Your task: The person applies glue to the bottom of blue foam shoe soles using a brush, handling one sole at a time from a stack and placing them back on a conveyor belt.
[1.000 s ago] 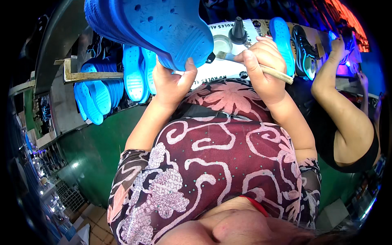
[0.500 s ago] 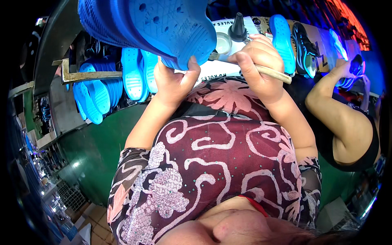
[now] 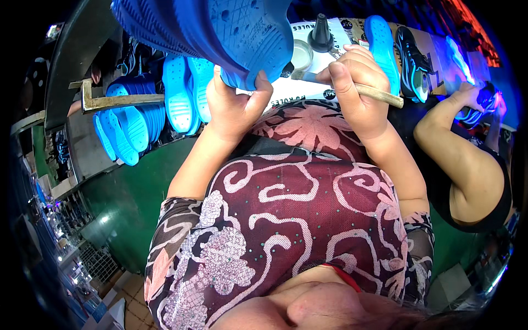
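Above left grip (image 3: 234,107), blue sole (image 3: 220,33)

Maroon top (image 3: 297,220) being worn, pale pink swirls and flower shapes being shown across it, tiny green dots being scattered over, short patterned sleeves (image 3: 181,242) being worn, forearms being left bare

Sole (image 3: 220,27) left of brush (image 3: 352,88) (cup (image 3: 301,54) behind)
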A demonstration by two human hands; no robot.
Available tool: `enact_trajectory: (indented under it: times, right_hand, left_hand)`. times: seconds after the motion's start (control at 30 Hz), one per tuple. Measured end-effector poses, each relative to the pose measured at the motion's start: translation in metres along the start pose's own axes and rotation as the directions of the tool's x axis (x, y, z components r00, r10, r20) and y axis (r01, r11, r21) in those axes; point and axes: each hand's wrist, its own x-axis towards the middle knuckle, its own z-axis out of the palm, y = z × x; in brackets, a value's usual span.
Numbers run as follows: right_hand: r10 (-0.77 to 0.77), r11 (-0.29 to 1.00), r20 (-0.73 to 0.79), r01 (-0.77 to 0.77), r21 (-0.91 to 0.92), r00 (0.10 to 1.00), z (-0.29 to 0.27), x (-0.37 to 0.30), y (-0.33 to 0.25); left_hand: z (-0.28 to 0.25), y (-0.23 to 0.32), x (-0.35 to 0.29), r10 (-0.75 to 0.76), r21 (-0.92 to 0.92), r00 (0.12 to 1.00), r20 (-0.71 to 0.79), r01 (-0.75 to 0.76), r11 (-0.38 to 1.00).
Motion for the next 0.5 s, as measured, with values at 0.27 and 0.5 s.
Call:
enact_trajectory:
  times: [0.27, 0.5]
  right_hand:
    - [-0.048, 0.996, 0.042, 0.051, -0.068, 0.998, 0.002, -0.001, 0.004]
    - [0.01, 0.997, -0.029, -0.013, -0.077, 1.0, -0.007, -0.008, 0.009]
  left_hand:
    - [-0.003, 0.002, 0.004, 0.113, 0.111, 0.993, 0.019, -0.114, 0.987]
    - [-0.003, 0.009, 0.009, -0.107, -0.007, 0.994, 0.025, 0.107, 0.994]
